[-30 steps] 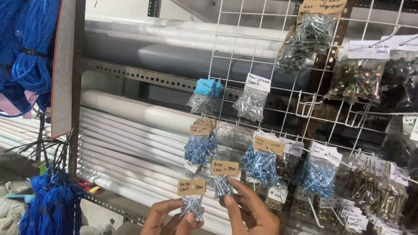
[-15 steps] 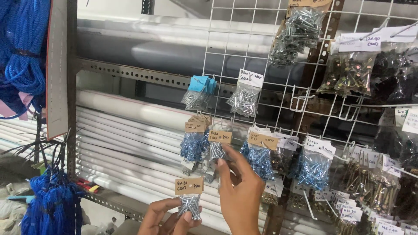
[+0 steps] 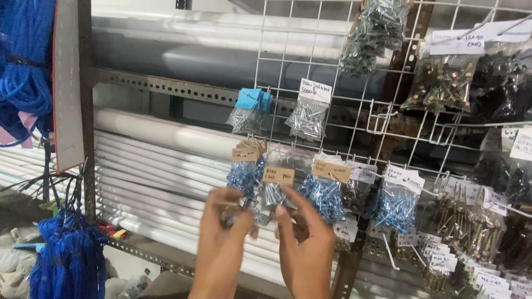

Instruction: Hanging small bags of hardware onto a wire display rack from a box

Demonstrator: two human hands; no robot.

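Note:
My left hand [image 3: 220, 249] is raised in front of a white wire grid rack [image 3: 354, 111] and pinches a small clear bag of silver screws [image 3: 246, 213], which is blurred. My right hand [image 3: 303, 249] is beside it, with its thumb and fingers curled just under another small bag of silver screws [image 3: 271, 194]. That bag has a brown card tag [image 3: 278, 176] and hangs on the rack. Whether my right fingers grip either bag is unclear. Bags of blue screws [image 3: 324, 196] hang to either side.
Many more tagged bags of screws and bolts [image 3: 438, 83] hang across the rack to the right. White pipes [image 3: 160, 166] lie on a slotted metal shelf [image 3: 166, 88] behind. Blue rope coils [image 3: 22, 72] hang at the left, with blue netting [image 3: 69, 260] below.
My left hand has risen with its bag to the rack. My right hand lifted the tagged bag up to the hook row, then dropped slightly below it.

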